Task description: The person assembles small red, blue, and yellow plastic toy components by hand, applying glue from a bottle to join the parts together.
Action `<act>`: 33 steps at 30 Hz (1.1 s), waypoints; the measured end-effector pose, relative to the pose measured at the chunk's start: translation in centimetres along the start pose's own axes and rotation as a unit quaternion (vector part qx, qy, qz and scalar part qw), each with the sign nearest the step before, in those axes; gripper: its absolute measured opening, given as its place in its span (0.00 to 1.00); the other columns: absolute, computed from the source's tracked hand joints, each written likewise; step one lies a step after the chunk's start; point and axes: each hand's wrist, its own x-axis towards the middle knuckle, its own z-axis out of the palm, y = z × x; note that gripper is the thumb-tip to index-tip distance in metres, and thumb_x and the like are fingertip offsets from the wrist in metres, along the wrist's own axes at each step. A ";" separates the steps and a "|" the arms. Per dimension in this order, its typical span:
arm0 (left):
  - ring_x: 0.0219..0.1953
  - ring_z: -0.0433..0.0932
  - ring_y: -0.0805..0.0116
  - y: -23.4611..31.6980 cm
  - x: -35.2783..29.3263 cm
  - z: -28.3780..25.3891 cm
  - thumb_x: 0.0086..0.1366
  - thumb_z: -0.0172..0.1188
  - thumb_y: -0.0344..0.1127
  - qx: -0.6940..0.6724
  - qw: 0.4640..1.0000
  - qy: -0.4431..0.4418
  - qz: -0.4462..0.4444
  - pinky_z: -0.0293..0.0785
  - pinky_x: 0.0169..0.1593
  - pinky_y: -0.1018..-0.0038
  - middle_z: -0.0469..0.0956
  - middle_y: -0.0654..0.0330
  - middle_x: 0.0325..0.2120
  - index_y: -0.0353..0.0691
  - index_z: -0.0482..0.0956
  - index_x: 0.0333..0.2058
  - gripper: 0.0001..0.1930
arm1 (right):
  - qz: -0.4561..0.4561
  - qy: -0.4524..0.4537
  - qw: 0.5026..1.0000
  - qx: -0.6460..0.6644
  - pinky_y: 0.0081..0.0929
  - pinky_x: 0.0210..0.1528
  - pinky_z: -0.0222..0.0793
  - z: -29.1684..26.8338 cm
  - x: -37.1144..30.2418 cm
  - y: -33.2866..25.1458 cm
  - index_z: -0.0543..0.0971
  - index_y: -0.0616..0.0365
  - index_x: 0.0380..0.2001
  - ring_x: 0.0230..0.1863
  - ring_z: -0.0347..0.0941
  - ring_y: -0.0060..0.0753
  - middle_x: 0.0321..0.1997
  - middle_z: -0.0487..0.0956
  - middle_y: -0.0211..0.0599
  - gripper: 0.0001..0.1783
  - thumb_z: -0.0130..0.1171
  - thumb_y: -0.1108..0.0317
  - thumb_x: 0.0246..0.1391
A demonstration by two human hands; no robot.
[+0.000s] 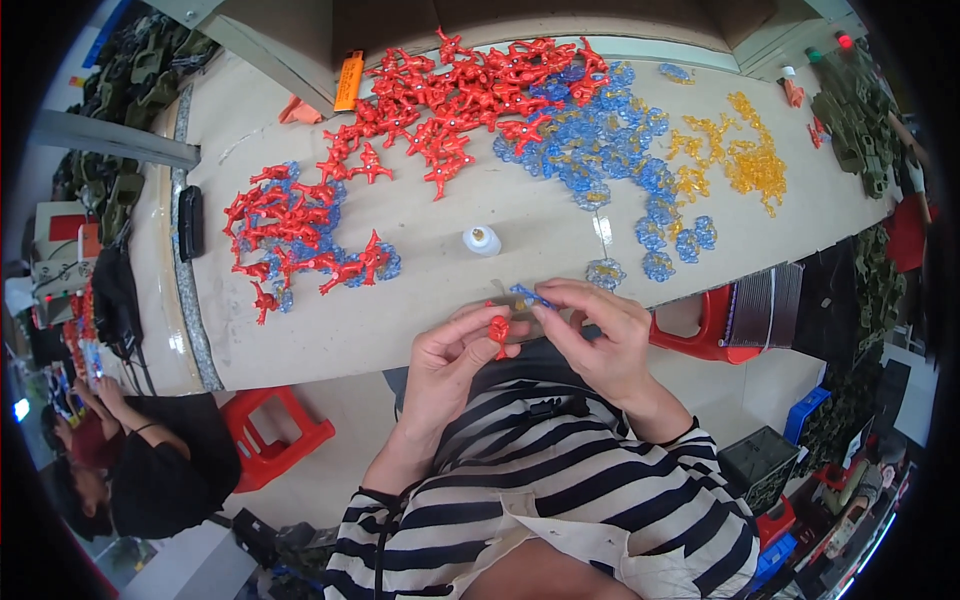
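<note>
While pinching a red piece (pixel 498 328), the left hand (pixel 455 362) is meeting the right hand (pixel 600 340), gripping a blue piece (pixel 530 295), above the worktop (pixel 400 310) edge; an orange packet (pixel 348 80) is lying far back.

A long beige worktop (pixel 330 330) runs across the room, its near edge facing a pale floor (pixel 340 480). Red plastic stools (pixel 275 435) stand below that edge. Green toy parts (pixel 850 120) pile at the worktop's far right corner, and another person (pixel 140 470) sits low at the left.
</note>
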 end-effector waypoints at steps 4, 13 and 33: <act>0.44 0.75 0.59 -0.9 -0.3 -0.7 0.59 0.52 0.21 0.071 0.997 0.001 0.043 0.75 0.45 0.71 0.72 0.53 0.41 0.30 0.68 0.49 0.18 | 0.009 0.034 0.995 0.094 0.13 0.19 0.67 0.8 -0.8 -0.3 0.78 0.64 0.30 0.21 0.74 0.19 0.33 0.79 0.41 0.09 0.61 0.79 0.41; 0.43 0.75 0.62 -0.8 0.1 -0.1 0.57 0.55 0.22 -0.068 0.997 -0.021 0.023 0.75 0.45 0.70 0.72 0.53 0.38 0.32 0.64 0.47 0.19 | 0.004 0.008 0.995 0.102 0.14 0.27 0.71 1.4 -1.5 1.2 0.78 0.66 0.31 0.28 0.75 0.23 0.39 0.78 0.48 0.10 0.59 0.84 0.41; 0.40 0.74 0.70 -1.5 0.3 -0.6 0.51 0.58 0.16 -0.008 0.993 -0.092 0.067 0.73 0.44 0.75 0.73 0.54 0.36 0.31 0.69 0.40 0.16 | 0.304 -0.211 0.800 0.472 0.14 0.28 0.69 -1.3 0.2 2.3 0.71 0.68 0.43 0.30 0.73 0.20 0.32 0.77 0.36 0.21 0.60 0.82 0.43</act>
